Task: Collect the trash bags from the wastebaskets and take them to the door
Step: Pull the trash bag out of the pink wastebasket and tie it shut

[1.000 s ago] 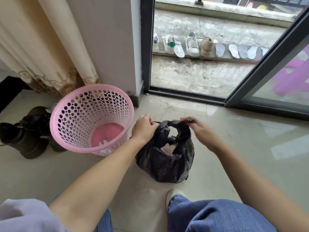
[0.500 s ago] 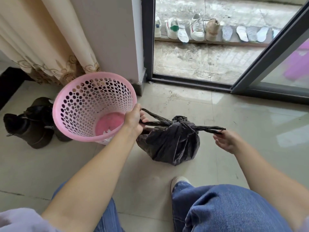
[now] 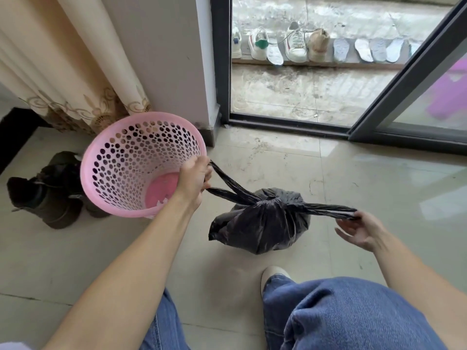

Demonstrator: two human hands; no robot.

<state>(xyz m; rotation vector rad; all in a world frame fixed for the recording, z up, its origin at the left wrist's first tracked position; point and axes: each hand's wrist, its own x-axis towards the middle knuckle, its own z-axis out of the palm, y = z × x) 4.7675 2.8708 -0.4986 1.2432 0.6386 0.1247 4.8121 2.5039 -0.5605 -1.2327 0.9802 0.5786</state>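
**On the tiles by the door: a bag drawn tight**

Between the two hands sits the black trash bag (image 3: pixel 260 223), its neck knotted, resting on the floor (image 3: pixel 353 178). Left hand (image 3: pixel 193 179) grips one twisted handle; right hand (image 3: pixel 358 229) pinches the other, both pulled outward and taut. Just left stands the pink wastebasket (image 3: pixel 121 170), dark boots (image 3: pixel 48 193) beyond it. Farther off, the sliding door (image 3: pixel 404 79) stands open on a row of shoes (image 3: pixel 280 44).

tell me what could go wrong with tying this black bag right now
The left hand and right hand pull the black trash bag's thin handle strips taut in opposite directions; the stretched plastic could tear. The left hand sits against the pink wastebasket's rim, so a hard tug might tip the wastebasket onto the dark boots beside it.
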